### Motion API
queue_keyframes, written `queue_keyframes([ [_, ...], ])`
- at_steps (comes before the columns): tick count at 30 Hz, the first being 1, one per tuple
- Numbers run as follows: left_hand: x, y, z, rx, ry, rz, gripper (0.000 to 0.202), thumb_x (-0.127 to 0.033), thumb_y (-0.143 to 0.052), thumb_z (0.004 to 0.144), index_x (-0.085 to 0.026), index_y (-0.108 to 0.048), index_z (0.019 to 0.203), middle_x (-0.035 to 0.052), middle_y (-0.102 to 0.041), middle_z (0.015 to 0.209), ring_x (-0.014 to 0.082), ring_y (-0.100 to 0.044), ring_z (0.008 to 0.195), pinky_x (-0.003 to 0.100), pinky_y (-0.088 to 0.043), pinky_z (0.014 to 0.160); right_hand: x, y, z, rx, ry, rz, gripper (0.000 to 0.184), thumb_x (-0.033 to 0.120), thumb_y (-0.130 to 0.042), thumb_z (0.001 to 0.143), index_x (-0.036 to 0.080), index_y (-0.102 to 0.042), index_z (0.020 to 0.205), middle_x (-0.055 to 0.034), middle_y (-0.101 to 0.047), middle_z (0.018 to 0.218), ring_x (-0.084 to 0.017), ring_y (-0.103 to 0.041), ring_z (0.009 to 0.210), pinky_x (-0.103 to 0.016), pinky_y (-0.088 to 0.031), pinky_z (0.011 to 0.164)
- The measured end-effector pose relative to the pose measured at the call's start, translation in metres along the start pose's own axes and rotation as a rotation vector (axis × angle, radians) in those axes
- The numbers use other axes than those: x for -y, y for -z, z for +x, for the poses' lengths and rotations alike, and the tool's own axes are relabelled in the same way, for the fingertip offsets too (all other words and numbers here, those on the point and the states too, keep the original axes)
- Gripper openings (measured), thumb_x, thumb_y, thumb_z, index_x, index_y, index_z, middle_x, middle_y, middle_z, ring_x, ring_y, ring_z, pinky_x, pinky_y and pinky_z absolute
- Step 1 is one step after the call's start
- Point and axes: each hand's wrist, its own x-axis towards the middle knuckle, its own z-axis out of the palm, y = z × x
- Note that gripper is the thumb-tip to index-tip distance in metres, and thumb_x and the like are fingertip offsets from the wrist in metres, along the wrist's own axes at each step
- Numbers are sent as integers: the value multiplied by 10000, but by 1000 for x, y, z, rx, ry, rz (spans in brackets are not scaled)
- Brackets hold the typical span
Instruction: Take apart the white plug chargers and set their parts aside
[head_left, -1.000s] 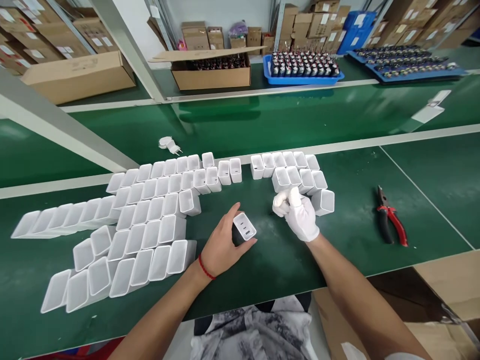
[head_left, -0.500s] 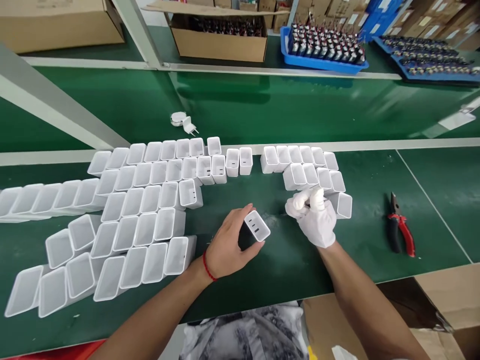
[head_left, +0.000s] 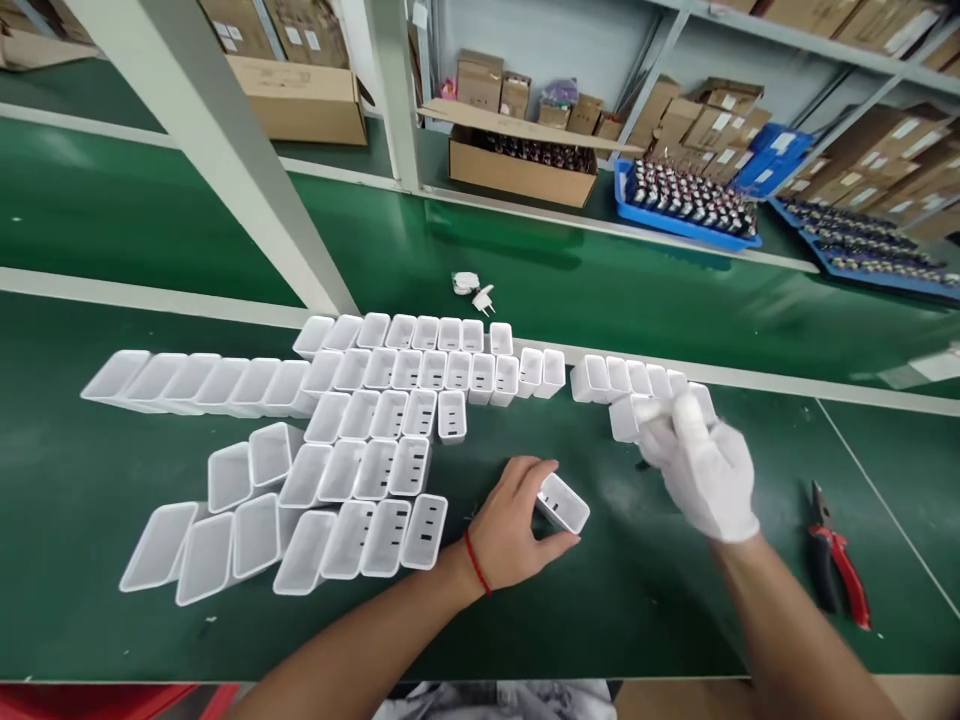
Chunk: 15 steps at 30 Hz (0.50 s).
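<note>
My bare left hand [head_left: 514, 530], with a red string at the wrist, is closed round a white open-topped plastic case [head_left: 568, 506]. The case leans, its open end towards me, and dark slots show in its inner end. My right hand [head_left: 705, 470] wears a white glove and is over the small right-hand group of white cases [head_left: 598, 376], hiding part of it. Its fingers are curled together; whatever they may pinch is hidden. To the left stand rows of similar white cases [head_left: 360, 412], several with slots visible in the bottom.
Red-and-black pliers [head_left: 836, 560] lie on the green bench [head_left: 615, 620] at right. Two small white plug pieces [head_left: 474, 290] lie beyond the rows. A blue tray [head_left: 686, 228] of wired parts and a cardboard box [head_left: 517, 172] stand on the back shelf. A pale post [head_left: 217, 150] rises at left.
The whole view has shifted, so the bench things appear lower and farther right. My right hand has moved further over the right-hand cases. The case in my left hand is tilted more.
</note>
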Motion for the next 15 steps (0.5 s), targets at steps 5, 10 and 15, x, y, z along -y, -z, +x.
queue_keyframes([
  [5,-2,1,1,32,14,-33,693,-259,-771,687,-140,-456,1293,142,-500,1238,281,-492,1196,440,-430,1064,36,-48,109,-72,-37,-763,272,473,-645,783,207,-700,782,-15,-677,725,-221,-650,794,-297,-489,742],
  [10,-4,0,2,76,32,-33,733,-260,-771,673,-100,-466,1319,167,-520,1228,318,-490,1173,469,-432,1062,36,-128,202,128,-89,-1161,543,592,-631,736,169,-693,1071,-114,-706,1078,-301,-629,1061,-343,-470,889],
  [15,1,-8,1,73,12,-12,792,-294,-775,664,-79,-449,1353,186,-538,1221,352,-494,1149,503,-428,1060,16,-185,234,304,-214,-1259,522,668,-658,653,148,-688,622,-138,-697,681,-314,-686,749,-385,-501,727],
])
